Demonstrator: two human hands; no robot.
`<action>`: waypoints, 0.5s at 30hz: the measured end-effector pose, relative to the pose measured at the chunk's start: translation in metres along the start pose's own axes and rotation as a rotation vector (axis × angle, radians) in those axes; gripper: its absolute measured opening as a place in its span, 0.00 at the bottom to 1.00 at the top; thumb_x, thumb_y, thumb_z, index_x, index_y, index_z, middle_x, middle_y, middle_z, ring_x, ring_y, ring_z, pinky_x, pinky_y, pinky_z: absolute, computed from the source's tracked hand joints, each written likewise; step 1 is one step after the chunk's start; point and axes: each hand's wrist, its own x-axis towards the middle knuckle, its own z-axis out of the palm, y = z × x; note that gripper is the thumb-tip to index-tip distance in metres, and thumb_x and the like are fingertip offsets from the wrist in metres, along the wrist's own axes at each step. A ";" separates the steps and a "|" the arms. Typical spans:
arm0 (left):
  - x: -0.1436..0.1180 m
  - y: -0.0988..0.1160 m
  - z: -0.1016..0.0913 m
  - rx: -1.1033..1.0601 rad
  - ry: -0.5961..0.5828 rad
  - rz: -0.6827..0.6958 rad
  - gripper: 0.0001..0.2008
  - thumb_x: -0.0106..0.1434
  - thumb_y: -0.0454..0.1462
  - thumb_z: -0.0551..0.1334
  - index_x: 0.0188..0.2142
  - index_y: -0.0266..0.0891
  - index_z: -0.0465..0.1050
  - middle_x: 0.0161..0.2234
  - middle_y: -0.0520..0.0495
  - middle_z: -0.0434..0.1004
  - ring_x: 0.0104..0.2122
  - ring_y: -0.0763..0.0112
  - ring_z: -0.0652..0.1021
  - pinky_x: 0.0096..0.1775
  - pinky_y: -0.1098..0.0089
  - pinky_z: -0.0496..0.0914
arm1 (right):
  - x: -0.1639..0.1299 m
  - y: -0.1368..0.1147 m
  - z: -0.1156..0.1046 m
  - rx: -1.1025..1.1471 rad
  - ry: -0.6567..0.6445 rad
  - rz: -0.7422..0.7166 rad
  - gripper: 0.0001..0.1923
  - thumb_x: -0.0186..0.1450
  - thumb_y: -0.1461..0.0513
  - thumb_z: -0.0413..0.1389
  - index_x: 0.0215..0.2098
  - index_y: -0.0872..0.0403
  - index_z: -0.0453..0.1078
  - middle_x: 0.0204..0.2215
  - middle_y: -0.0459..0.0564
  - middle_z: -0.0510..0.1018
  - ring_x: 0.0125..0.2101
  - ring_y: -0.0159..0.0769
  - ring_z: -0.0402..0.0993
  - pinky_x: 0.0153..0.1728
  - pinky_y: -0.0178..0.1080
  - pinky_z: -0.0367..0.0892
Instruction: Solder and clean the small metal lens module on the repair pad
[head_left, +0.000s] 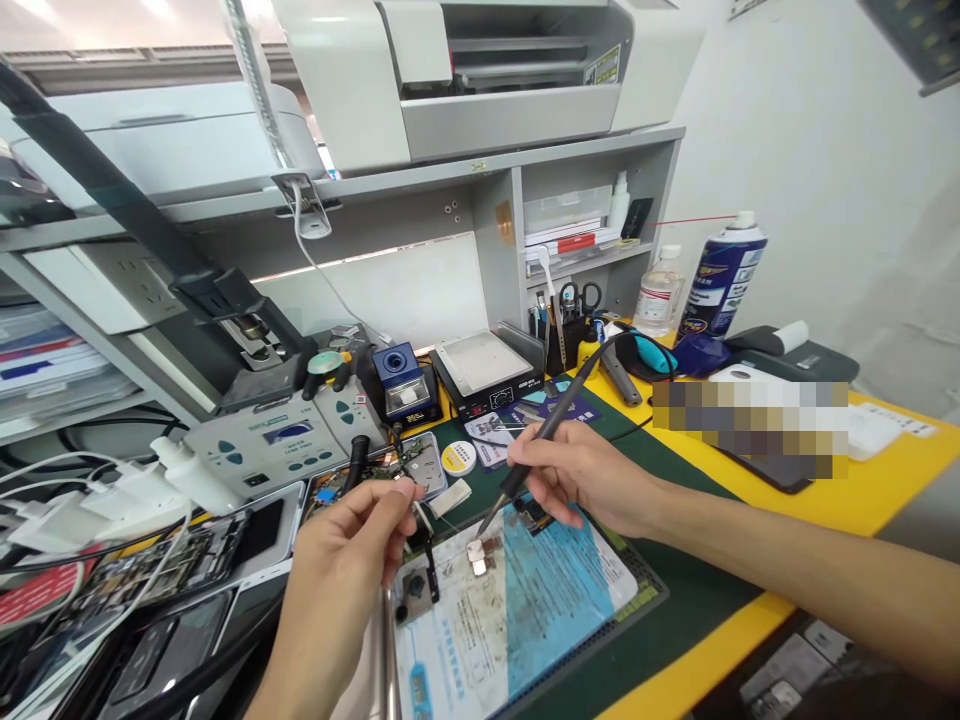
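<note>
My right hand (574,470) grips a soldering iron (556,418), its tip pointing down and left. The tip is at or just above a small metal-plated part (477,556) with a brown flex piece, lying on a blue and white printed sheet (555,590). My left hand (364,540) is closed in a pinch, left of that part. A thin wire (447,523) seems to run from its fingers toward the iron's tip. Whether wire and tip touch is too small to tell. A small dark module (415,590) lies near the sheet's left edge.
Behind the hands stand a soldering station (281,440), a blue tip-cleaner stand (405,385) and a hot plate (487,365). Phone parts (172,570) and white cables crowd the left. A spray can (724,275) and a clear bottle (660,290) are at back right.
</note>
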 end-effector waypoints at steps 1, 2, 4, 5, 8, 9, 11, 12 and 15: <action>0.000 0.000 0.000 0.001 -0.001 0.000 0.22 0.49 0.53 0.72 0.32 0.37 0.79 0.24 0.52 0.69 0.22 0.77 0.63 0.20 0.78 0.56 | 0.000 0.000 0.000 -0.004 0.002 0.001 0.08 0.61 0.60 0.61 0.29 0.55 0.68 0.14 0.41 0.72 0.09 0.25 0.62 0.07 0.26 0.56; 0.000 0.000 0.000 0.001 -0.001 -0.002 0.21 0.50 0.53 0.72 0.32 0.37 0.79 0.24 0.52 0.69 0.22 0.77 0.63 0.20 0.78 0.56 | 0.000 0.000 0.000 -0.006 0.005 0.001 0.07 0.61 0.60 0.61 0.29 0.54 0.68 0.14 0.41 0.72 0.09 0.26 0.62 0.07 0.26 0.56; -0.001 0.001 0.000 0.003 -0.003 -0.004 0.21 0.50 0.53 0.71 0.32 0.37 0.79 0.24 0.52 0.69 0.22 0.78 0.63 0.20 0.78 0.56 | 0.000 0.000 0.000 -0.007 0.010 -0.003 0.06 0.60 0.62 0.60 0.30 0.54 0.68 0.14 0.40 0.72 0.10 0.26 0.63 0.07 0.26 0.57; -0.001 0.001 0.000 0.005 -0.004 -0.005 0.21 0.50 0.53 0.71 0.32 0.37 0.79 0.24 0.52 0.69 0.22 0.78 0.63 0.20 0.78 0.56 | 0.000 0.000 -0.001 -0.006 0.011 -0.005 0.05 0.60 0.62 0.60 0.30 0.54 0.68 0.15 0.40 0.72 0.10 0.26 0.64 0.07 0.26 0.57; -0.002 0.002 0.000 0.015 -0.009 -0.001 0.21 0.50 0.53 0.71 0.31 0.37 0.79 0.24 0.52 0.69 0.22 0.78 0.63 0.20 0.78 0.56 | -0.001 -0.001 -0.001 -0.001 0.012 -0.010 0.04 0.59 0.62 0.59 0.29 0.55 0.69 0.15 0.40 0.72 0.10 0.26 0.64 0.08 0.26 0.57; -0.002 0.002 0.000 0.020 -0.011 0.001 0.21 0.51 0.53 0.71 0.32 0.37 0.79 0.24 0.52 0.70 0.22 0.78 0.63 0.20 0.77 0.56 | -0.001 -0.001 -0.001 0.000 0.011 -0.011 0.04 0.58 0.62 0.60 0.29 0.55 0.69 0.15 0.40 0.72 0.10 0.26 0.64 0.08 0.26 0.57; -0.001 0.001 -0.001 0.029 -0.016 0.008 0.20 0.51 0.53 0.71 0.32 0.37 0.79 0.24 0.52 0.70 0.22 0.78 0.63 0.20 0.77 0.55 | -0.001 0.000 -0.001 0.002 0.011 -0.012 0.04 0.58 0.62 0.60 0.28 0.55 0.69 0.16 0.40 0.71 0.10 0.26 0.64 0.08 0.27 0.57; -0.001 0.001 -0.001 0.034 -0.020 0.013 0.20 0.52 0.53 0.70 0.32 0.37 0.79 0.24 0.52 0.70 0.22 0.78 0.63 0.20 0.77 0.55 | -0.001 0.000 -0.001 0.003 0.011 -0.013 0.04 0.57 0.62 0.60 0.28 0.55 0.69 0.15 0.40 0.71 0.10 0.26 0.64 0.08 0.27 0.57; -0.001 -0.001 -0.001 0.054 -0.034 0.028 0.20 0.53 0.53 0.70 0.31 0.38 0.79 0.24 0.52 0.70 0.22 0.77 0.63 0.20 0.77 0.55 | -0.001 0.001 -0.001 0.008 0.008 -0.014 0.04 0.56 0.62 0.60 0.29 0.55 0.70 0.15 0.40 0.72 0.10 0.26 0.64 0.07 0.27 0.56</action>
